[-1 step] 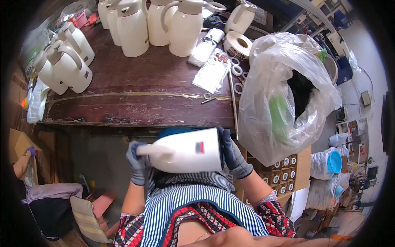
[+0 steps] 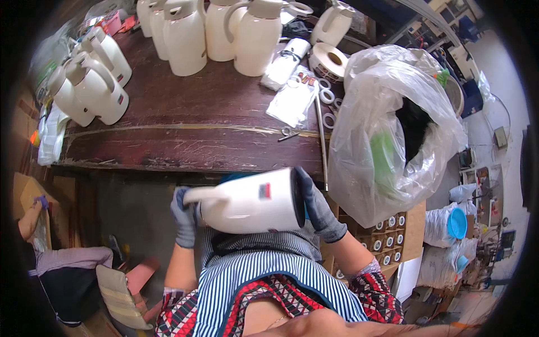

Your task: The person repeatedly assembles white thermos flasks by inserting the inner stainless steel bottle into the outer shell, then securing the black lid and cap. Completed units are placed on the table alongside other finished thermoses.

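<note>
A white vacuum jug [image 2: 247, 205] lies on its side in front of my apron, below the table's front edge. Its dark base [image 2: 297, 197] points right and a small red-and-dark label shows on its body. My left hand [image 2: 183, 216], in a grey glove, grips the top end by the lid and handle; some of its fingers are hidden. The gloved right hand [image 2: 320, 209] presses its palm and fingers against the base. Between them, both hands hold the jug off the table.
Several white jugs [image 2: 185, 45] stand along the dark table [image 2: 168, 149]. A plastic bag [image 2: 359, 163] bulges at the right, beside a tape roll [image 2: 328, 60] and a thin rod [image 2: 322, 140]. Below it sits a divided carton [image 2: 412, 230]. Another person's gloved hand [image 2: 42, 201] shows far left.
The jug has turned slightly in my hands: its label sits higher and more to the left, and more of the dark base shows. Both hands keep their hold.
</note>
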{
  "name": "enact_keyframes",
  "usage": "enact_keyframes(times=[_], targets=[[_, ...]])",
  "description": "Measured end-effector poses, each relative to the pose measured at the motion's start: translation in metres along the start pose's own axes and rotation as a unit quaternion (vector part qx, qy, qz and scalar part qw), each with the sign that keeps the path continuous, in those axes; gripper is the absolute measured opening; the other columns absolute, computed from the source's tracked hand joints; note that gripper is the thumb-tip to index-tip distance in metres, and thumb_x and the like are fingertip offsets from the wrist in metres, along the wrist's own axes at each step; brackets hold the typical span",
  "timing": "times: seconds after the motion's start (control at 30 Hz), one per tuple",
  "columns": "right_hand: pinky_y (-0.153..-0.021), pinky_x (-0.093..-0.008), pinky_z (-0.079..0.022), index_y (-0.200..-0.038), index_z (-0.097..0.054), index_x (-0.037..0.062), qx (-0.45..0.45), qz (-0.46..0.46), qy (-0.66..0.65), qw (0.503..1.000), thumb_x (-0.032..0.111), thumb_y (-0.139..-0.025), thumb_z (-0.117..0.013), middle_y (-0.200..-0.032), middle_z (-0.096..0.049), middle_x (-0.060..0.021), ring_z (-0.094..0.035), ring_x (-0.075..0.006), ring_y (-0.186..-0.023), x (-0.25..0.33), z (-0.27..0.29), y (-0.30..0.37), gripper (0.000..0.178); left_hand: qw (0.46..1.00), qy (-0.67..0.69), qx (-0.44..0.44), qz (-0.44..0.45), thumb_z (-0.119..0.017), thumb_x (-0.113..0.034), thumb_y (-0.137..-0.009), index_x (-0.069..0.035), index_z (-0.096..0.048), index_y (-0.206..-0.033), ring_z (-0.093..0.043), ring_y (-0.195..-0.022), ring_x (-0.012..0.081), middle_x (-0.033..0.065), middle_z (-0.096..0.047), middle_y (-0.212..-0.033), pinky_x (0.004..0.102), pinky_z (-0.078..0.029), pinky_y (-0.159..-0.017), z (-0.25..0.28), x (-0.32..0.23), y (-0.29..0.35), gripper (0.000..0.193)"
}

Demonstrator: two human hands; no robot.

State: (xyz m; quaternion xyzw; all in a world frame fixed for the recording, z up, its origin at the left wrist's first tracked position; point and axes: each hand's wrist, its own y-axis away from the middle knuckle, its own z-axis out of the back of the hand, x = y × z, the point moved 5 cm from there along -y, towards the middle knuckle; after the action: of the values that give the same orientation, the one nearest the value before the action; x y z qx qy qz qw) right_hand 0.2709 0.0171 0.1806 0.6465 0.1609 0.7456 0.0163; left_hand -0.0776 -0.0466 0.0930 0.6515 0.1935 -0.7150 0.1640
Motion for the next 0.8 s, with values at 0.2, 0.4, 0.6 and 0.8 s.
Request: enact_keyframes(times=[0.2,0.4,0.6,0.8], targets=[[-0.126,-0.0567,-0.012,-0.162,-0.031,0.0035,0.138,0.394,0.257,0.872,0.066,-0.103,-0.037,-0.17,-0.019,-0.0262,-0.014,-0.0481,-0.157,0.081,-0.024,-0.014,0.087,0.998,0.051,0.039,-0.01,-0.054,-0.006,-0.1,-0.008,-0.057,-0.092,-0.055,-0.084,0.0098,-0.0014,-0.057,-0.088,0.0258,-0.048,-0.079,-0.009,0.0,-0.056,0.008],[-0.129,-0.0453,-0.009,-0.165,-0.014,0.0016,0.09,0.15,0.017,0.984,0.051,-0.11,-0.033,-0.172,-0.015,-0.0205,-0.012,-0.035,-0.16,-0.002,-0.024,-0.041,0.077,0.994,-0.026,-0.069,-0.082,-0.066,-0.007,-0.092,-0.002,-0.063,-0.098,-0.06,-0.08,0.0131,0.0034,-0.065,-0.086,0.0294,-0.051,-0.074,0.008,0.002,-0.015,0.008],[-0.102,-0.0447,-0.046,-0.144,-0.057,0.0083,-0.061,0.265,0.544,0.793,0.029,-0.094,-0.069,-0.141,-0.062,-0.014,-0.058,-0.0385,-0.118,0.027,0.005,-0.126,0.056,0.998,0.012,-0.027,0.053,-0.053,0.015,-0.082,-0.002,-0.061,-0.099,-0.061,-0.079,0.0132,0.0034,-0.064,-0.088,0.028,-0.052,-0.075,0.035,0.023,-0.028,0.025],[-0.095,-0.0452,-0.049,-0.136,-0.061,0.0104,0.039,0.379,0.652,0.656,0.025,-0.086,-0.072,-0.138,-0.06,-0.0122,-0.059,-0.0328,-0.115,-0.02,0.015,-0.069,0.053,0.988,0.105,-0.02,0.108,-0.05,0.017,-0.082,-0.002,-0.059,-0.101,-0.06,-0.081,0.0124,0.0038,-0.063,-0.091,0.0267,-0.052,-0.076,0.048,0.062,-0.023,0.028]])
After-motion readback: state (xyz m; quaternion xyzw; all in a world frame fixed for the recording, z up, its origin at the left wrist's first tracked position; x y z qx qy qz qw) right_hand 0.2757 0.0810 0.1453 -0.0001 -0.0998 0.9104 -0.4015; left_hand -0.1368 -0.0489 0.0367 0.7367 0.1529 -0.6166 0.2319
